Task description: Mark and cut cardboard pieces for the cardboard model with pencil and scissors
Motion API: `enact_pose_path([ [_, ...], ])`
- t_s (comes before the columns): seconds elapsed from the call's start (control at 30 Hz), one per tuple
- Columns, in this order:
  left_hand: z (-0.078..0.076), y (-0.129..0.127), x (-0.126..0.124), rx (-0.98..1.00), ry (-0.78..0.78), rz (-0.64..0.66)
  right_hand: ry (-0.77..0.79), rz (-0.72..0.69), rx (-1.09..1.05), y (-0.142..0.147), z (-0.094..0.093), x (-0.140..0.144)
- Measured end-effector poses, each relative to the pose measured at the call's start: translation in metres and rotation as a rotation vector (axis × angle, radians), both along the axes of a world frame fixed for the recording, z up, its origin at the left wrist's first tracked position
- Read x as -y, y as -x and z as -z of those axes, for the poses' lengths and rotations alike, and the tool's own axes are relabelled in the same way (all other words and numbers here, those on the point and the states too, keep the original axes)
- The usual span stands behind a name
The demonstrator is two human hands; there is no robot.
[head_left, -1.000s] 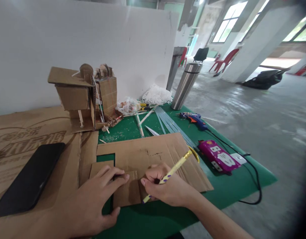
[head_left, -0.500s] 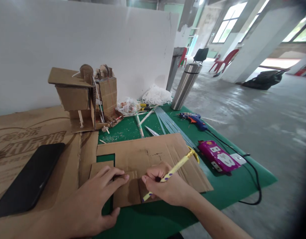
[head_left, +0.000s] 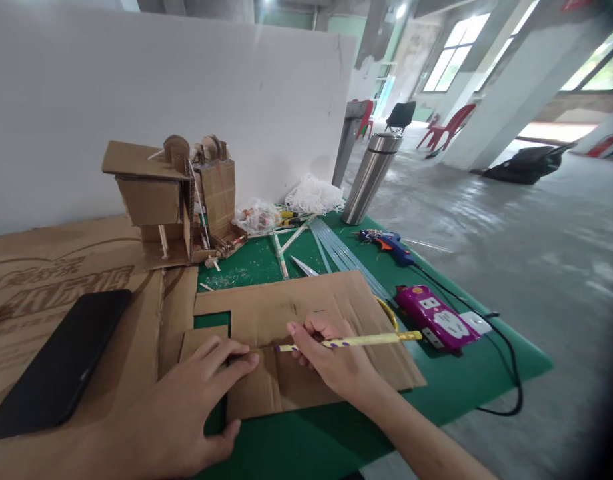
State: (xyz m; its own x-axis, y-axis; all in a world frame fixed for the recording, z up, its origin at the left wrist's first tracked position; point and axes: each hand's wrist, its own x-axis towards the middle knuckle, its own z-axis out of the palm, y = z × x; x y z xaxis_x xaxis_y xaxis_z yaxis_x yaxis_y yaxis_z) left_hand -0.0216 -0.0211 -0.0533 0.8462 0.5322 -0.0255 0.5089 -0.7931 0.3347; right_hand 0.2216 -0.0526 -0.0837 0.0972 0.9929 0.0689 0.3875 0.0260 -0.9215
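Observation:
My left hand (head_left: 186,400) lies flat with spread fingers on a small cardboard piece (head_left: 254,390), pressing it onto a larger cardboard sheet (head_left: 306,313). My right hand (head_left: 336,363) grips a yellow pencil (head_left: 346,343) with purple dots. The pencil lies almost level, its tip pointing left at the top edge of the small piece, close to my left fingertips.
A green mat (head_left: 466,360) covers the table's right part. On it lie a purple power strip (head_left: 436,319), a blue glue gun (head_left: 389,243), clear glue sticks (head_left: 336,247) and a steel flask (head_left: 369,177). A cardboard model (head_left: 171,197) stands behind; a black phone (head_left: 61,363) lies left.
My right hand has lifted and swung the pencil from a steep slant to nearly level, moving its tip up to the small piece's top edge. My left hand has stayed put.

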Motion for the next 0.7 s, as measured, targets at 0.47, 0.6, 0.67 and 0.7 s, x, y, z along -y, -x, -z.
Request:
enact_pose_path([
  [0.47, -0.001, 0.000, 0.001, 0.068, 0.009, -0.013, 0.054, -0.089, 0.003, 0.003, -0.011, 0.003],
  [0.6, -0.001, -0.001, 0.000, 0.071, 0.029, -0.018, 0.094, -0.188, -0.007, 0.002, -0.010, 0.004],
  [0.67, 0.000, -0.001, 0.000, 0.075, 0.029, -0.020, 0.087, -0.164, -0.008, 0.002, -0.009, 0.004],
  [0.7, 0.000, -0.001, 0.000, 0.085, 0.028, -0.022, 0.084, -0.155, -0.008, 0.001, -0.009, 0.004],
])
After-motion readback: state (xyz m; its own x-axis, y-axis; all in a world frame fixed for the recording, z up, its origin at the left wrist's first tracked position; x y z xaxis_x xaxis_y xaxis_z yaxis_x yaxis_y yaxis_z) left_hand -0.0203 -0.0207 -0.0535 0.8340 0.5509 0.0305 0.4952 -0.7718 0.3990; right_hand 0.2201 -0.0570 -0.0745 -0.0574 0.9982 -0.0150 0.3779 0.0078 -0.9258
